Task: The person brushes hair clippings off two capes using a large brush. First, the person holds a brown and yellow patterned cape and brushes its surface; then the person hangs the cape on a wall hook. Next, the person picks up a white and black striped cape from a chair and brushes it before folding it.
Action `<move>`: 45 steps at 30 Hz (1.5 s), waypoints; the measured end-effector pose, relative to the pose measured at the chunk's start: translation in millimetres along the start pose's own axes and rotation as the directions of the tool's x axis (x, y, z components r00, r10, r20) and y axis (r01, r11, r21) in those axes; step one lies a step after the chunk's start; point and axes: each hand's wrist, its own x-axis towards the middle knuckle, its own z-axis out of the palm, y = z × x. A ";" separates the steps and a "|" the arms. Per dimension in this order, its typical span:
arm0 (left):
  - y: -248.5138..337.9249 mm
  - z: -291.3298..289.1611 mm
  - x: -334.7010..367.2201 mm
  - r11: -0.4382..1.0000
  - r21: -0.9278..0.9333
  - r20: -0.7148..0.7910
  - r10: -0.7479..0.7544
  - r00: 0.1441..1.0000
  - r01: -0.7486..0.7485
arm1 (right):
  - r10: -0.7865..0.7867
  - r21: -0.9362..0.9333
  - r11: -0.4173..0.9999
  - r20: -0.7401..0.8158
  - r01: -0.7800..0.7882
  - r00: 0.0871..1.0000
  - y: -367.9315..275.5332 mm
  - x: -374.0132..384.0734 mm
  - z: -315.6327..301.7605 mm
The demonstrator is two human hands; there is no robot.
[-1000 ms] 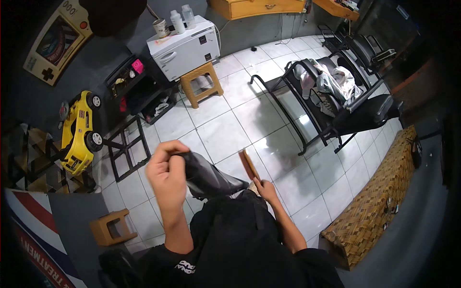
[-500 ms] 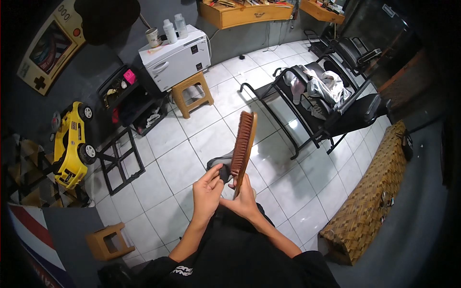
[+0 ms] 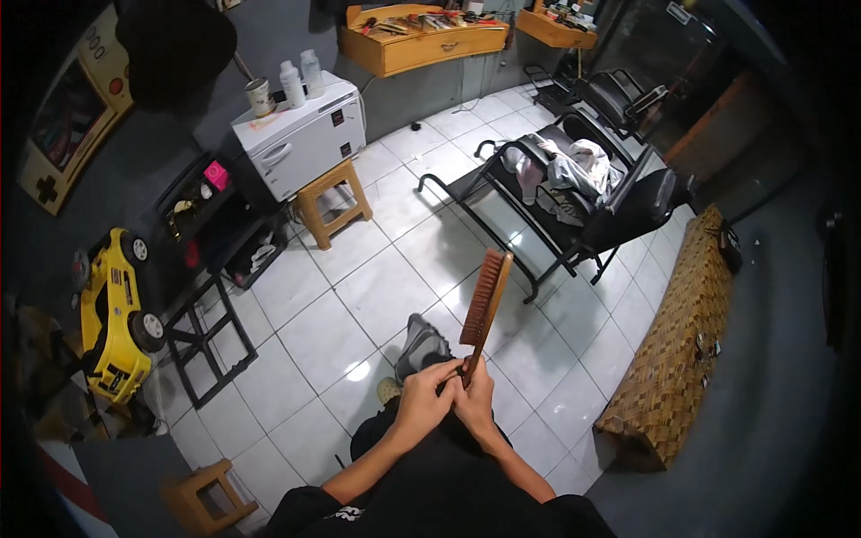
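Observation:
A wooden brush with reddish-brown bristles stands tilted in front of my body, its bristles facing left. My right hand is closed round the lower end of its handle. My left hand presses against the right one, with its fingers bent together and their tips at the handle's base. Whatever lies between the left fingers, if anything, is hidden. Just beyond the hands is a grey shoe above the tiled floor. Part of a beige shoe or slipper shows below it.
A black reclining chair with crumpled cloths stands ahead right. A woven-covered bench runs along the right. To the left are a white cabinet, a tan stool, a black frame and a yellow toy car.
The brush and my hands have shifted right and down in view. My left fingers have moved from beside the bristles to the handle's base. The grey shoe shows more fully.

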 end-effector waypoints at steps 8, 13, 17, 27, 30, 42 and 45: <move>-12.0 -16.7 -8.6 0.737 0.623 0.007 0.330 0.944 -0.262 | 0.156 -0.119 0.978 -0.114 -0.169 0.981 -39.0 -23.8 -2.7; -63.1 -21.1 -7.8 0.909 0.368 -0.003 0.211 0.977 -0.195 | -0.017 -0.193 0.981 -0.081 0.001 0.997 -23.8 -30.4 8.2; -43.9 -28.1 -8.8 0.845 0.534 0.034 0.031 0.999 -0.044 | -0.049 -0.313 0.949 -0.012 0.042 0.999 -33.3 -25.5 19.3; -24.4 -6.9 -0.3 0.799 0.594 0.038 0.090 0.995 -0.095 | -0.281 -0.547 0.824 -0.169 0.148 0.945 -5.8 14.9 -16.6; -21.7 -4.1 11.0 0.790 0.607 -0.029 0.132 0.991 -0.088 | -0.122 -0.272 0.957 -0.065 0.100 0.990 -20.8 12.8 -20.7; -11.4 28.4 18.2 0.737 0.674 -0.044 0.097 0.994 -0.042 | -0.059 -0.483 0.876 -0.111 -0.002 0.992 38.5 29.2 -52.0; -7.9 28.8 24.6 0.757 0.652 -0.137 0.165 0.977 -0.037 | -0.035 -0.353 0.935 -0.142 -0.018 0.989 35.0 26.8 -55.0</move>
